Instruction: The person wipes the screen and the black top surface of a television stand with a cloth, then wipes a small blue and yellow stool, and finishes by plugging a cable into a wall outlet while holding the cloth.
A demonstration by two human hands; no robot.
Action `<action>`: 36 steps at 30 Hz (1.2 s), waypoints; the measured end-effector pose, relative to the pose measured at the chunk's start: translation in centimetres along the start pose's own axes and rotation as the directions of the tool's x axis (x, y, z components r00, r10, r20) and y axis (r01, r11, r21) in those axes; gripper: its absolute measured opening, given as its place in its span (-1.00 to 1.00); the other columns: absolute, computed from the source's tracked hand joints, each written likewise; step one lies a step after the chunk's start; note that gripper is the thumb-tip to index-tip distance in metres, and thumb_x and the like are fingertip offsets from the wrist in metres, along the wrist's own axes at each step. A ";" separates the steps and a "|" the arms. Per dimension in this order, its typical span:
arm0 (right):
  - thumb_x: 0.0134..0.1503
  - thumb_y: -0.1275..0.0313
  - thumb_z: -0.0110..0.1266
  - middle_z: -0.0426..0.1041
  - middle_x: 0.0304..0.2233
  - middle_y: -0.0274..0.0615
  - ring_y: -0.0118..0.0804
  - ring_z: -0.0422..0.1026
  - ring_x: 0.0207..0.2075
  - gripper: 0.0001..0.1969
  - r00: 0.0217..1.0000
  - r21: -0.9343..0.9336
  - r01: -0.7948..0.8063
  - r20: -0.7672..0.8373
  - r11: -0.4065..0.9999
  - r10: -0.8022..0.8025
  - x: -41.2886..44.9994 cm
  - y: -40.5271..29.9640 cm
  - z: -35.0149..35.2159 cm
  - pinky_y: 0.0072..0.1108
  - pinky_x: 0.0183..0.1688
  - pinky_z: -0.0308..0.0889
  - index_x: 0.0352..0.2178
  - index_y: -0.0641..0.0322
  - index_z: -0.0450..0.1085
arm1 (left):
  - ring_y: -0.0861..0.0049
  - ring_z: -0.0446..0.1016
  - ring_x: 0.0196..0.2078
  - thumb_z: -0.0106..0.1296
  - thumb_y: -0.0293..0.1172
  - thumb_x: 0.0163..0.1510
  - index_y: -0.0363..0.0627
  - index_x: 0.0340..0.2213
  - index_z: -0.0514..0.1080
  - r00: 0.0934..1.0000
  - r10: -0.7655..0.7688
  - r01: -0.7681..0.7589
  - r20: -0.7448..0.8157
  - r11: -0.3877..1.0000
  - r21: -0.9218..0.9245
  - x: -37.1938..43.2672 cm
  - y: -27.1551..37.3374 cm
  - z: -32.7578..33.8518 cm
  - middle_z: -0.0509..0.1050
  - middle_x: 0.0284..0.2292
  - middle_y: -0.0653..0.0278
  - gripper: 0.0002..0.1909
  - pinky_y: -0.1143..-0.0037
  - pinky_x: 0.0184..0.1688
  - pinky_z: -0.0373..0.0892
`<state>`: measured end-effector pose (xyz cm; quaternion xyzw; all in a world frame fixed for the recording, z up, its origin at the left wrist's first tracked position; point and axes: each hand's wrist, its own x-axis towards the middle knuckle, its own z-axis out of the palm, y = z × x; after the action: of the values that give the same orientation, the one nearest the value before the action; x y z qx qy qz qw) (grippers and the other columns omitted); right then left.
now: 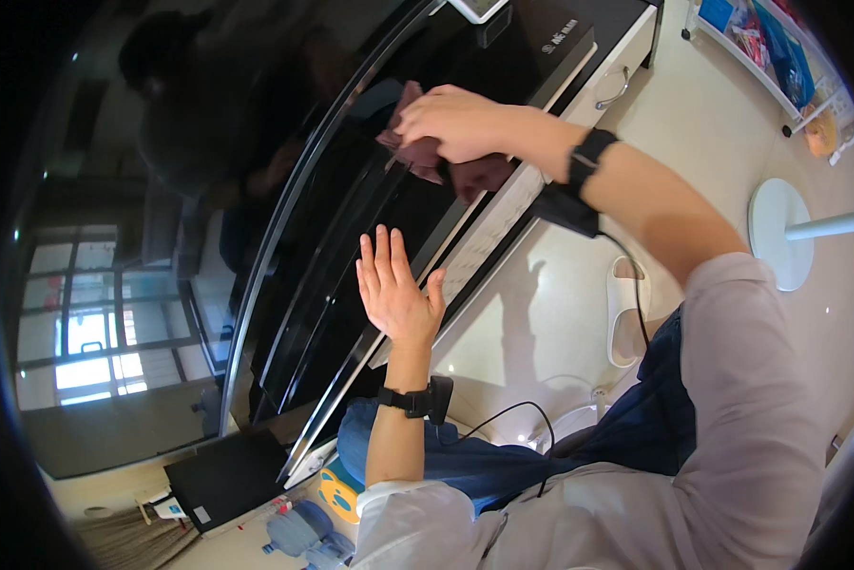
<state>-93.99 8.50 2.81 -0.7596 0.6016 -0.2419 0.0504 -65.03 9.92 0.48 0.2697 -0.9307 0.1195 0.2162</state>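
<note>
My right hand grips a brownish-purple cloth on the glossy black top of a TV cabinet. One part of the cloth bunches up under the fingers, while another hangs toward the cabinet's front edge. Lower down, my left hand is spread with nothing in it, palm down over the same black top near that edge. Whether the left palm touches the surface, I cannot tell. Both wrists wear black straps with small devices, and thin cables run from them.
A large dark television screen stands along the cabinet's back, reflecting a window. A white device sits at the top. Drawers with a metal handle face me. On the floor are a slipper, a pale round stand base, a trolley and water jugs.
</note>
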 end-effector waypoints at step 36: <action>-0.02 0.52 0.12 0.10 0.22 0.11 0.13 0.11 0.25 -0.34 0.349 0.301 -0.532 -0.774 0.791 0.529 -7.5 -12.1 7.7 -0.08 0.28 -0.05 0.18 0.23 0.20 | 0.07 0.01 0.37 -0.19 0.13 0.22 -0.20 0.23 0.18 1.000 0.026 -0.027 -0.007 0.998 -0.061 -0.2 0.0 -0.2 0.18 0.27 0.07 -0.25 0.13 0.34 -0.02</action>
<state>-81.15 17.14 -1.79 -0.3159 0.7636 -0.5385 -0.1648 -64.78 10.10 0.58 0.2503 -0.9367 0.0948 0.2256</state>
